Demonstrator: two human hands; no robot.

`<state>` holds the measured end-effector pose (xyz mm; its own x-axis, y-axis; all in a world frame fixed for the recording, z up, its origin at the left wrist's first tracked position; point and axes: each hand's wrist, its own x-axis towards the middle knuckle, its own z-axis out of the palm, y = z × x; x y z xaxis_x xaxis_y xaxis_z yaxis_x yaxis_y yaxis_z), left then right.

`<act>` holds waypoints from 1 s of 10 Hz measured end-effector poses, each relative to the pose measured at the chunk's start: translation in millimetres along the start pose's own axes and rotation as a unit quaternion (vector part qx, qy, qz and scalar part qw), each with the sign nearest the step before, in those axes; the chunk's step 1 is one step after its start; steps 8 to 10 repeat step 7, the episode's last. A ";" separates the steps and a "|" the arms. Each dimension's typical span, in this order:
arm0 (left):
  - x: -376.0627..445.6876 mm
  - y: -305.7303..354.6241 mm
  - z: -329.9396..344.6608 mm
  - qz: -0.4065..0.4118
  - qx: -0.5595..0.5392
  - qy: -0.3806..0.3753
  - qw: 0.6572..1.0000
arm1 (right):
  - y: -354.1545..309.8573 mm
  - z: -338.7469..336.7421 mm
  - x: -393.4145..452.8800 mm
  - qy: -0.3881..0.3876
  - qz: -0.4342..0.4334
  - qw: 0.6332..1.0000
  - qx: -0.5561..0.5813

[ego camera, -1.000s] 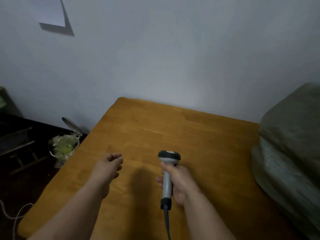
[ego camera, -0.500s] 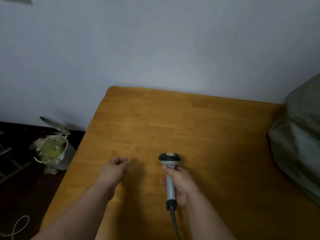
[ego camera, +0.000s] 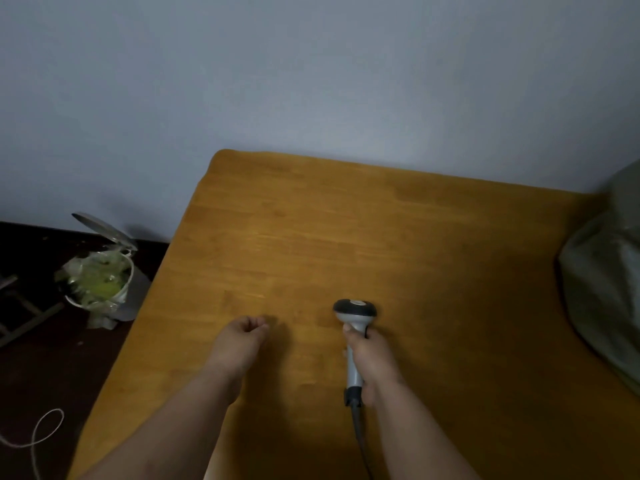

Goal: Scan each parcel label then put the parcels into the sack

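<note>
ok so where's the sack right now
The sack sits at the far right edge of the head view, on the table, right of the scanner.

Left hand [ego camera: 239,341] held forward, forearm bare, fingers loosely curled, holding nothing. Right hand [ego camera: 372,358] wrapped round a scanner handle [ego camera: 354,370], thumb on top, scanner head just beyond the fingers.

This looks like a plain room in a home, used as a makeshift packing spot. A bare wooden table [ego camera: 398,237] stands against an unadorned pale wall [ego camera: 311,81]. On the dark floor [ego camera: 52,368] to the left sits a small pedal bin [ego camera: 100,278] with its lid up and a plastic liner. A grey-green sack [ego camera: 609,296] slumps at the table's right edge, and a loose pale cord [ego camera: 41,434] lies near left.
</note>
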<state>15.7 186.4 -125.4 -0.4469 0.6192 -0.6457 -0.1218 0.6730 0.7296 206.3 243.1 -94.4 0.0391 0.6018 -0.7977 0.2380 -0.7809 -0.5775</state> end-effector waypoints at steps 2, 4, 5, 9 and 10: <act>-7.2 -2.1 13.4 -0.004 -0.016 0.008 1.000 | 5.6 -6.1 2.6 -0.002 -0.015 1.000 -0.024; -9.4 -5.9 16.0 -0.004 -0.013 0.017 1.000 | 7.4 -16.3 3.0 -0.022 -0.035 0.999 -0.032; -9.3 -5.9 15.2 0.001 -0.008 0.022 1.000 | 6.3 -24.3 5.0 -0.015 -0.047 0.999 -0.017; -21.2 2.8 17.6 0.016 -0.018 0.015 1.000 | -6.4 -46.5 -9.0 0.031 -0.068 0.997 -0.022; -21.2 2.8 17.6 0.016 -0.018 0.015 1.000 | -6.4 -46.5 -9.0 0.031 -0.068 0.997 -0.022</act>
